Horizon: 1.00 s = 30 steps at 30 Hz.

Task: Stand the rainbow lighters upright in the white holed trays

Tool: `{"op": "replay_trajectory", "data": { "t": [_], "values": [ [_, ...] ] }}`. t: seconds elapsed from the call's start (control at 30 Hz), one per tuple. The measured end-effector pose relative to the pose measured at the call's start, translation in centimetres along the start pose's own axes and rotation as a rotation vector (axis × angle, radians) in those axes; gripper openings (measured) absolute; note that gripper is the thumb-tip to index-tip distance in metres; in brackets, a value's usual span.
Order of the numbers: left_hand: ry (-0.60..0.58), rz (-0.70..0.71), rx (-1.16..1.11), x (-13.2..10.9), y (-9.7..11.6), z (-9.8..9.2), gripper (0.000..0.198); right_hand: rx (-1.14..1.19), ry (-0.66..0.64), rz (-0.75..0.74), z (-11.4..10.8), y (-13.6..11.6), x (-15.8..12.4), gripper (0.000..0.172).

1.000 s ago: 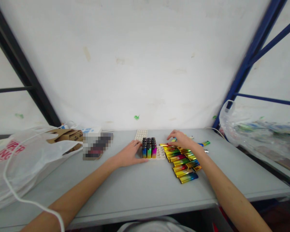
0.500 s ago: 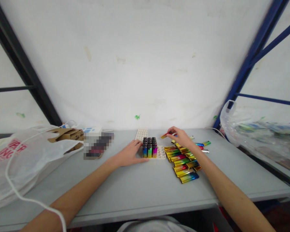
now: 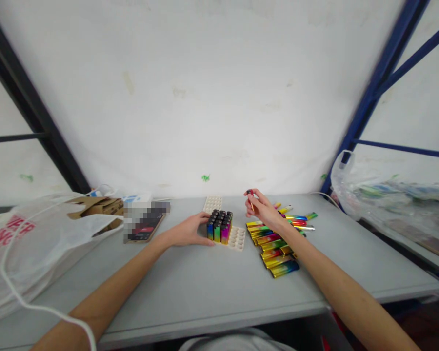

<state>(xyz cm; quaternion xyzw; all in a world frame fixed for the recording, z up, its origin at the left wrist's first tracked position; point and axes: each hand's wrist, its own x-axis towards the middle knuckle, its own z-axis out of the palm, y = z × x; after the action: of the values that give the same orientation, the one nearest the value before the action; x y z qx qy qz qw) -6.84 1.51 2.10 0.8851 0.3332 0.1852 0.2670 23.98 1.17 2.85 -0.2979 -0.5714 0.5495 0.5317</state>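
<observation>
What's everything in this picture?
Trays: two, white, centre
Upright lighters: about twelve, multicoloured, on tray
Loose lighters: many, multicoloured, right
Held lighter: one, red-gold, right hand
Phone: one, dark, left
Box: one, white, behind phone
Cardboard: count unclear, brown, left
Bags: two, white left, clear right
Cables: several, white, both sides
Posts: two, black left, blue right
Table: one, grey, beneath
Wall: one, white, behind
Left hand: one, bare, at tray
Right hand: one, bare, above table
</observation>
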Motion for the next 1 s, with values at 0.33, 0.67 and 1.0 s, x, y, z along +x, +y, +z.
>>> {"op": "replay_trajectory", "data": {
  "t": [0.33, 0.67, 1.0],
  "values": [
    [0.150, -0.016, 0.085, 0.0, -0.4, 2.2, 0.092, -0.415, 0.153, -0.084, 1.1, 1.7, 0.2, 0.062],
    [0.184, 0.001, 0.077, 0.3, -0.9, 3.2, 0.092, -0.707, 0.341, -0.128, 1.4, 1.6, -0.1, 0.044],
    [0.185, 0.000, 0.084, 0.3, -1.1, 3.4, 0.102, -0.761, 0.326, -0.137, 1.9, 1.8, -0.1, 0.052]
  ]
}}
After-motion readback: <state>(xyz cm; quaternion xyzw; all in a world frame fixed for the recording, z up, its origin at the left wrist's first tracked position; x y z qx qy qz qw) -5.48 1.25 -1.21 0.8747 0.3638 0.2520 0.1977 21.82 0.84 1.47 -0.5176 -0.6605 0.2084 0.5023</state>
